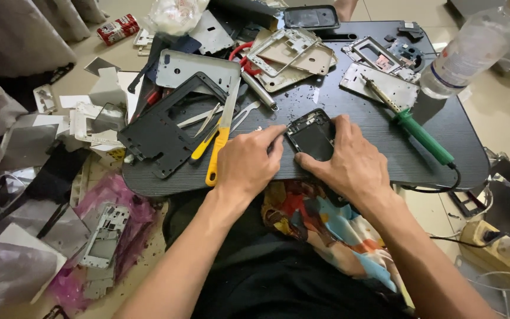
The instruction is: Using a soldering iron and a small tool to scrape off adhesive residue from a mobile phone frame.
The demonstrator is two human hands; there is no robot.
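Observation:
A small black phone body (312,134) with its back open lies on the black lap table (379,147). My right hand (349,162) grips it from the right and below, thumb along its lower edge. My left hand (249,162) rests just left of it, the index finger stretched toward the phone's upper left corner; I cannot tell whether a thin tool is pinched in those fingers. Beside the left hand lie a yellow-handled knife (219,147) and metal tweezers (208,118).
A green-handled soldering iron (417,133) lies at the right, its cord running off the edge. Phone frames (166,133), back covers (199,68) and boards crowd the table's far half. A plastic bottle (473,53) stands at the far right. More parts litter the floor at left.

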